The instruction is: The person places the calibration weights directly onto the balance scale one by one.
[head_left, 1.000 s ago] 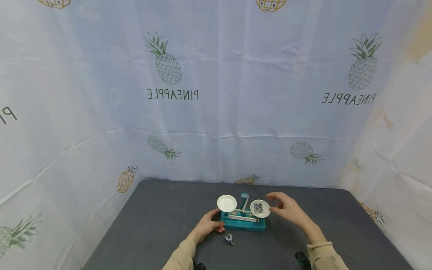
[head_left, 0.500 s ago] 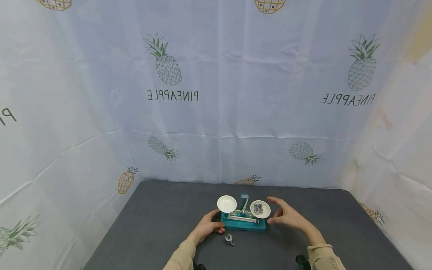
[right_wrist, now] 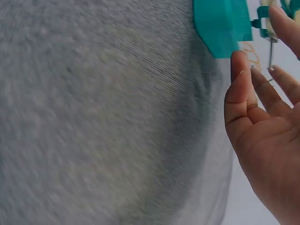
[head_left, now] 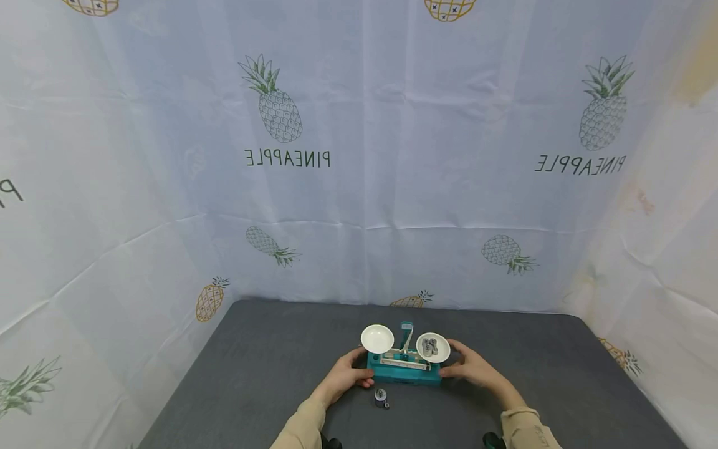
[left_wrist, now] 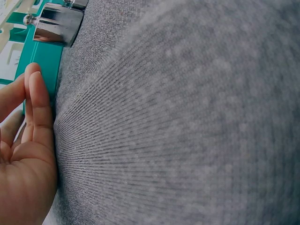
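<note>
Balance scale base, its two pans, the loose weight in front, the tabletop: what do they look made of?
Balance scale base: likely plastic, uniform matte teal. Pans: probably plastic, smooth plain white. Loose weight: metal, with a mirror-like sheen in the left wrist view. Tabletop: grey fabric cover, ribbed weave visible up close.

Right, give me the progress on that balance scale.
Done: small metal weights sit in the right white pan; the left white pan is bare. In hand: left hand and right hand flank the teal balance scale. Left: one metal weight on the grey table.
</note>
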Motion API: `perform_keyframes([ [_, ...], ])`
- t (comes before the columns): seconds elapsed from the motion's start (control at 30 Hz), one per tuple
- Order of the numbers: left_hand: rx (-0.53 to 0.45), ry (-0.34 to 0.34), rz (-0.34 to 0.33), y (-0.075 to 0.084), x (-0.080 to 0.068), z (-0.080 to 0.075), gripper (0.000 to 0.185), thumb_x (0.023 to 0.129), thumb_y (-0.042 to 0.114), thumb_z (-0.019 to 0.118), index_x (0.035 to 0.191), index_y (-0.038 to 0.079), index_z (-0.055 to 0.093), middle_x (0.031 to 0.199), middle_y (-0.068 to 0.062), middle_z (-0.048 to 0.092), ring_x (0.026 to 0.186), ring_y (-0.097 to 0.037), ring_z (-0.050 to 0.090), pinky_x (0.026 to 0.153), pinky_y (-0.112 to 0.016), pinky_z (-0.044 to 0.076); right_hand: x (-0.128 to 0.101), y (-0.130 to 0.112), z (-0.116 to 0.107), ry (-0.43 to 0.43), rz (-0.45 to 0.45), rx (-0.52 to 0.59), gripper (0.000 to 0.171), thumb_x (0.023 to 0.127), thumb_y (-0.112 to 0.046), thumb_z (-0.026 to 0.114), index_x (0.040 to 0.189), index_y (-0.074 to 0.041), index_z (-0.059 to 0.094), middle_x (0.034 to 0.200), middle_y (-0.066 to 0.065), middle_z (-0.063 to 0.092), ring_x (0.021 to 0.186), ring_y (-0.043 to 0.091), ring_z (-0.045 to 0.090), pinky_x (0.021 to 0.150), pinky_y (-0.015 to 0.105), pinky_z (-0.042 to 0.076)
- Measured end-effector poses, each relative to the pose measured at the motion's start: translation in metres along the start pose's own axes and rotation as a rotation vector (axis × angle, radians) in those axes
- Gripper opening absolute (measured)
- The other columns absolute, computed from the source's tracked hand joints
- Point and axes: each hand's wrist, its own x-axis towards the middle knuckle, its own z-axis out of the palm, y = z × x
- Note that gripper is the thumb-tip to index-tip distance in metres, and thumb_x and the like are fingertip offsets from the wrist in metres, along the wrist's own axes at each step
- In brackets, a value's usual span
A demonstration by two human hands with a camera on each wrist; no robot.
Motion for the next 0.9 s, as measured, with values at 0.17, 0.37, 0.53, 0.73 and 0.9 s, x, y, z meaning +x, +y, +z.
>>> perform_keyframes([
  [0.17, 0.007, 0.004, -0.001, -0.001, 0.000, 0.000, 0.070, 0.084, 0.003, 0.064, 0.141, -0.009, 0.027, 0.122, -0.025, 0.048, 0.067, -0.010, 0.064, 0.065, -0.027, 0.057, 0.003, 0.008, 0.009, 0.039, 0.083, 0.025, 0.085, 0.078, -0.021, 0.073, 0.139, 0.013, 0.025, 0.119, 0.035, 0.052, 0.075, 0.018, 0.063, 0.063, 0.034, 0.056],
  [0.37, 0.015, 0.002, -0.005, 0.000, 0.000, 0.000, 0.069, 0.084, 0.003, 0.064, 0.141, -0.009, 0.027, 0.123, -0.025, 0.046, 0.068, -0.010, 0.064, 0.065, -0.028, 0.057, 0.004, 0.013, 0.015, 0.019, 0.144, 0.122, 0.087, 0.079, -0.019, 0.072, 0.140, 0.015, 0.020, 0.121, 0.038, 0.047, 0.076, 0.019, 0.067, 0.067, 0.036, 0.058],
  [0.53, 0.012, 0.004, -0.004, -0.001, 0.000, 0.000, 0.070, 0.084, 0.002, 0.064, 0.141, -0.009, 0.026, 0.123, -0.025, 0.047, 0.068, -0.010, 0.064, 0.065, -0.028, 0.057, 0.004, 0.016, 0.018, -0.012, 0.176, 0.226, 0.090, 0.081, -0.016, 0.072, 0.141, 0.016, 0.013, 0.125, 0.041, 0.041, 0.075, 0.018, 0.069, 0.068, 0.035, 0.059],
  [0.73, 0.009, 0.004, -0.006, -0.001, 0.000, 0.000, 0.071, 0.084, 0.002, 0.064, 0.142, -0.010, 0.025, 0.116, -0.023, 0.051, 0.067, -0.010, 0.064, 0.065, -0.028, 0.057, 0.003, 0.013, 0.020, -0.008, 0.212, 0.321, 0.093, 0.080, -0.012, 0.072, 0.142, 0.015, 0.008, 0.116, 0.033, 0.050, 0.071, 0.016, 0.069, 0.068, 0.032, 0.059],
  [0.9, 0.003, 0.001, -0.007, 0.000, -0.001, 0.000, 0.071, 0.084, 0.003, 0.064, 0.142, -0.010, 0.025, 0.116, -0.023, 0.051, 0.067, -0.009, 0.064, 0.065, -0.028, 0.057, 0.002, 0.012, 0.022, 0.008, 0.218, 0.336, 0.091, 0.080, -0.010, 0.071, 0.142, 0.015, 0.008, 0.108, 0.025, 0.055, 0.070, 0.014, 0.068, 0.067, 0.030, 0.059],
])
